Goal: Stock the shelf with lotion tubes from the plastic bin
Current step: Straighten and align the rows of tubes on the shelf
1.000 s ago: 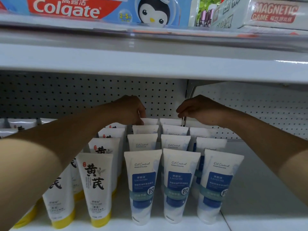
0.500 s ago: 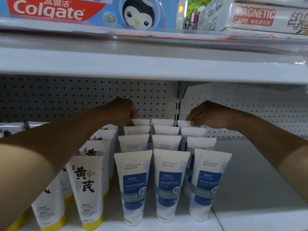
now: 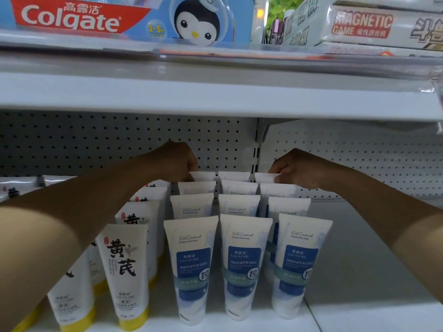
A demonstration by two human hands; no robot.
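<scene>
The biggest risk lies in the three packed columns of blue-label lotion tubes (image 3: 244, 264) standing on their caps on the shelf (image 3: 359, 271). They stand close behind one another, so a nudge at the back row could, I judge, tip one forward and topple a whole column toward the shelf edge. Both forearms reach over the front rows; dropping an elbow could knock the front tubes, or the yellow-capped tubes (image 3: 124, 274) just beside them on the left.

At the back, the left hand (image 3: 176, 161) curls its fingers on the crimped top of the back-left tube (image 3: 203, 175), and the right hand (image 3: 297, 167) pinches the top of the back-right tube (image 3: 265, 177). A tug on those thin crimps could lean a tube against the pegboard back panel (image 3: 119, 140) or leave it crooked, spoiling the row. The hands also work just beneath the upper shelf (image 3: 215, 97), so lifting a tube high would bump it.

The shelf is smooth and white, bare to the right of the blue tubes, which leaves room for more stock. The back panel is perforated, with an upright post (image 3: 257, 149) behind the columns. Above sit a Colgate box (image 3: 96, 17) and a magnetic game box (image 3: 374, 25). The plastic bin is not in view.
</scene>
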